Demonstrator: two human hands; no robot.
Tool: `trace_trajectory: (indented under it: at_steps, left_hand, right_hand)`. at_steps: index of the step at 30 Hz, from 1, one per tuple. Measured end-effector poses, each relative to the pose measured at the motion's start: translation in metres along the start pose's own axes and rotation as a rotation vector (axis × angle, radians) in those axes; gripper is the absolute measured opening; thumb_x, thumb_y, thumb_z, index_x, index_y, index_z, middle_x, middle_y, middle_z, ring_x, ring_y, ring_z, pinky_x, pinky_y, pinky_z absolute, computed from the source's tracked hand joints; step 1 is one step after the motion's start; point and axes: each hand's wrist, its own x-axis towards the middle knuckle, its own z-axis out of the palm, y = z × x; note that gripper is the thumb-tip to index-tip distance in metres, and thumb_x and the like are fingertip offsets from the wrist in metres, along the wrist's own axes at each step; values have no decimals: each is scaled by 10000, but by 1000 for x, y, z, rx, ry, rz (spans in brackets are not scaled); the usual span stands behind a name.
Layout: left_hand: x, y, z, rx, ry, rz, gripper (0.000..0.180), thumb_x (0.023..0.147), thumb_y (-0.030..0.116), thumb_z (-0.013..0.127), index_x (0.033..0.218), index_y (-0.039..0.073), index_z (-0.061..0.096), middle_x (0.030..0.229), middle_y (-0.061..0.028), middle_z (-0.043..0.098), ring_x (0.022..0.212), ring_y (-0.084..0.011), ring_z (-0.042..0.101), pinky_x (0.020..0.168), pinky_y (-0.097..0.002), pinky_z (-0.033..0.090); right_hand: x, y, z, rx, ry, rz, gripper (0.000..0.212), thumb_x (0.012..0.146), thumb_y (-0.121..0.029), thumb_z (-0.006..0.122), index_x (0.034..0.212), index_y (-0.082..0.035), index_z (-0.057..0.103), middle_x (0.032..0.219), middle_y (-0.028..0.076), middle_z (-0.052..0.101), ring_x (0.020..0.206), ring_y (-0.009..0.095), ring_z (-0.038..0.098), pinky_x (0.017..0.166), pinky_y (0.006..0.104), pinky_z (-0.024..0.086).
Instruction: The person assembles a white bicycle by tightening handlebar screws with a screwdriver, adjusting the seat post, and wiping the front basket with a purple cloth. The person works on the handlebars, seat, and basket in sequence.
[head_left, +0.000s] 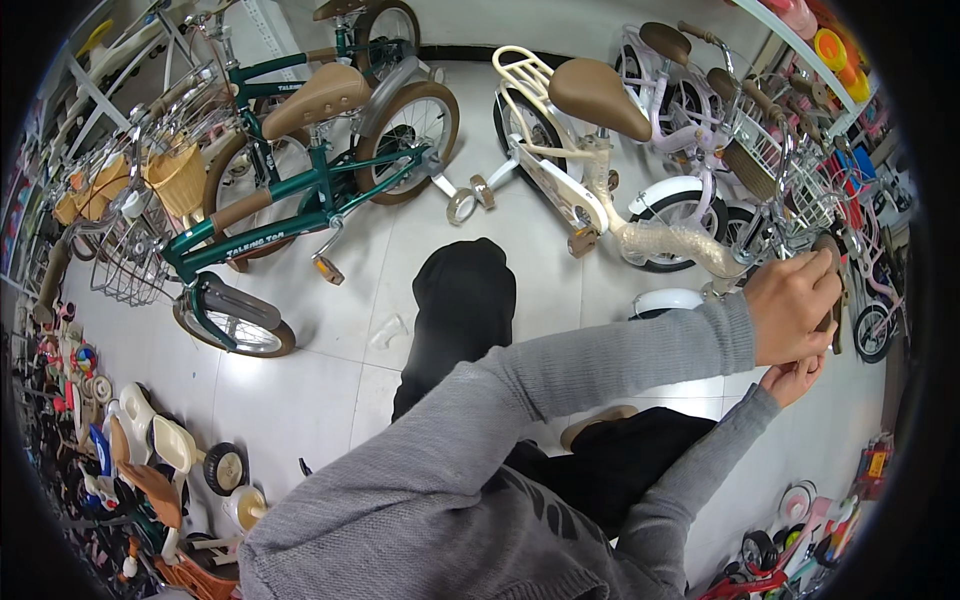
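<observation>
At the right, my left hand [795,305] is closed around the brown handlebar grip [837,285] of a cream child's bicycle [600,175]. Just below it, my right hand [794,378] has its fingers pressed together, almost touching the left. What the right fingers pinch is hidden. The bicycle stands upright with a brown saddle [600,97], a cream rear rack [522,70] and clear bubble wrap [672,244] around its frame. Its white front mudguard [668,301] is partly covered by my left sleeve.
A dark green bicycle [318,190] with a wicker basket [176,180] stands at the left. Lilac bicycles [690,135] crowd the back right. Ride-on toys [170,445] fill the near left, and a pink-and-red one [775,560] is near right. A clear plastic scrap [388,332] lies on the floor.
</observation>
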Motion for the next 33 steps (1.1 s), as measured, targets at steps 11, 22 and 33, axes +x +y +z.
trace_trajectory:
  at_steps: [11, 22, 33]
  left_hand:
    - [-27, 1, -5, -105, 60, 22, 349, 642, 140, 678, 903, -47, 542, 1096, -297, 571, 976, -396, 607, 812, -406, 523]
    - [-31, 10, 0, -133, 93, -51, 422, 567, 115, 752, 947, 3, 605, 1080, -204, 590, 940, -362, 625, 731, -380, 544]
    - [-23, 2, 1, -97, 43, -14, 401, 571, 158, 755, 912, 19, 596, 1049, -170, 597, 885, -332, 634, 677, -369, 534]
  right_hand:
    - [-12, -34, -15, 126, -9, -69, 371, 909, -105, 523, 1258, -27, 423, 890, 68, 589, 739, 174, 581, 693, 283, 515]
    - [-17, -43, -21, -16, -3, -75, 415, 907, -98, 525, 1272, 26, 372, 940, 116, 592, 815, 204, 611, 763, 323, 523]
    - [-10, -33, -31, 13, -12, -108, 376, 901, -73, 514, 1244, 38, 406, 937, 123, 582, 841, 202, 607, 803, 316, 522]
